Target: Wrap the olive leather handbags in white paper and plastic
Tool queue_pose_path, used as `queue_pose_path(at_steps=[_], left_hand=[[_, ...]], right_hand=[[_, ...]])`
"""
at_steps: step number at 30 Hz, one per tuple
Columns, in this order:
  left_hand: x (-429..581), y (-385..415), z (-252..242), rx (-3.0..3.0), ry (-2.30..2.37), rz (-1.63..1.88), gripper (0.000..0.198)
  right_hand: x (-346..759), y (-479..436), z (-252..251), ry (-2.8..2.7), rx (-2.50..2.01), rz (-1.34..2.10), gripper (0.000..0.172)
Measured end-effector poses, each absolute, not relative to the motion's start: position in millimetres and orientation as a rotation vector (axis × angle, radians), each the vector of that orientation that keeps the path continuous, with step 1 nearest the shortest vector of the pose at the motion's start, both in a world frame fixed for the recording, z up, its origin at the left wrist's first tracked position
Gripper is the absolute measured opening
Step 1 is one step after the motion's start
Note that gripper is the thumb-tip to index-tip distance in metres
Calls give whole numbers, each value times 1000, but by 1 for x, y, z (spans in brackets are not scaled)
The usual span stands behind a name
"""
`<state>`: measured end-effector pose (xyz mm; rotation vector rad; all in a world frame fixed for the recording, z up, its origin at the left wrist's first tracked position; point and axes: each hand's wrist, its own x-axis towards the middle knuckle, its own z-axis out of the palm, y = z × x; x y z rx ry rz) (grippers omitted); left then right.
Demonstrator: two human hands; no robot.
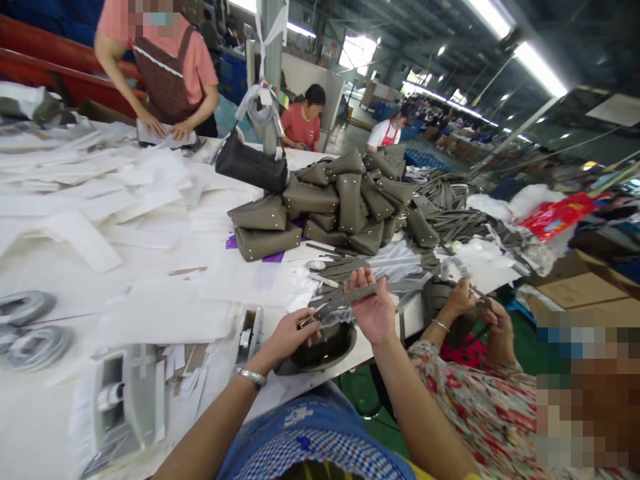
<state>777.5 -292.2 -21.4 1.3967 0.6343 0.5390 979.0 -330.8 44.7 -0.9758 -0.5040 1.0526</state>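
An olive-grey bag strap [333,305] stretches between my two hands above the table edge. My left hand [295,333] pinches its near end, where a small bit of metal shows at the fingers. My right hand [373,310] is palm up, and the strap runs across it between the thumb and the curled fingers. Below the strap, an olive-grey bag [323,350] lies at the table's edge, partly hidden by my left hand. More loose straps [345,269] and clear plastic wrap [400,260] lie just beyond my right hand.
Stacked olive bags [340,200] fill the table's middle, beside a dark bag [250,163] hanging from a post. White sheets [100,193] and a tape dispenser [125,400] lie left. At my right, a co-worker's hands [480,307] handle a strap. Another person [165,73] works across the table.
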Motion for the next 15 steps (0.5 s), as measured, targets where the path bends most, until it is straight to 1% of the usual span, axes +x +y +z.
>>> queue_pose_path(at_steps=[5,8,12,15], left_hand=[[777,-291,-24,1462,673,568,34],[777,-291,-27,1482,678,574,38],[775,-292,-29,1483,640,536,44],[775,-292,-28,1480,601,514,46]], right_hand=[[960,-348,27,-792,-1285,1222,42],[961,-353,17,-908,-1469,1273,44],[967,-353,10,-1146,-1652,1133,43],[963,-350,9,-1293,-1652,1060,39]])
